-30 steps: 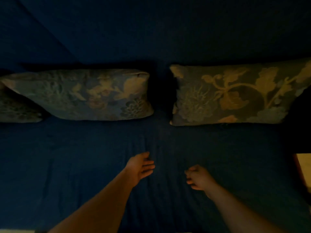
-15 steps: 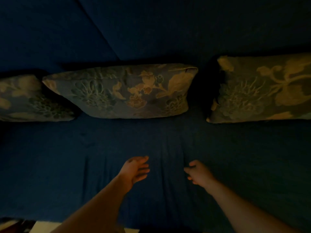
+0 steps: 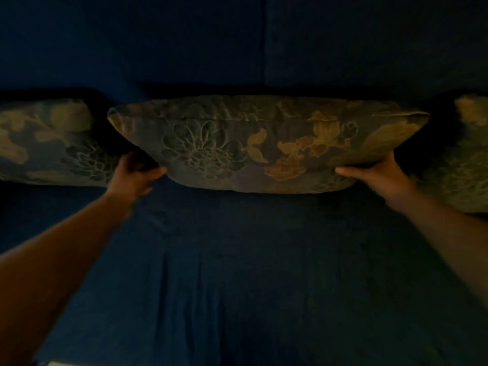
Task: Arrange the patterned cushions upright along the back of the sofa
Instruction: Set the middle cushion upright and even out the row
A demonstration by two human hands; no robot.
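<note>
My one camera sits on my head, looking forward and down across the sofa seat (image 3: 237, 273) toward the backrest (image 3: 184, 43). It is close: my forearms enter from both lower corners, and the middle cushion (image 3: 264, 143) spans most of the frame.

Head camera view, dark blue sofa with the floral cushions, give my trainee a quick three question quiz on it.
1. True or false: both hands grip the middle floral patterned cushion.
2. How many patterned cushions show along the dark blue sofa?
3. Which hand holds the cushion's lower right corner: A left hand, B right hand?

Key: 1 true; 2 three, counting the left cushion and right cushion; 3 B.
</note>
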